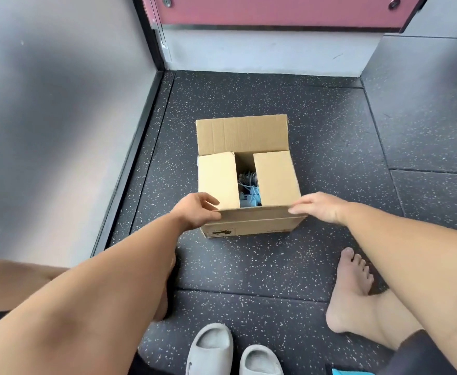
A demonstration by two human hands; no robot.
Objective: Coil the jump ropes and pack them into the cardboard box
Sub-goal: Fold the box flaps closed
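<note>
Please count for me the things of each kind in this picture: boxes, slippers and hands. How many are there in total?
Cardboard box: 1
Slippers: 2
Hands: 2, the left hand and the right hand
Total: 5
</note>
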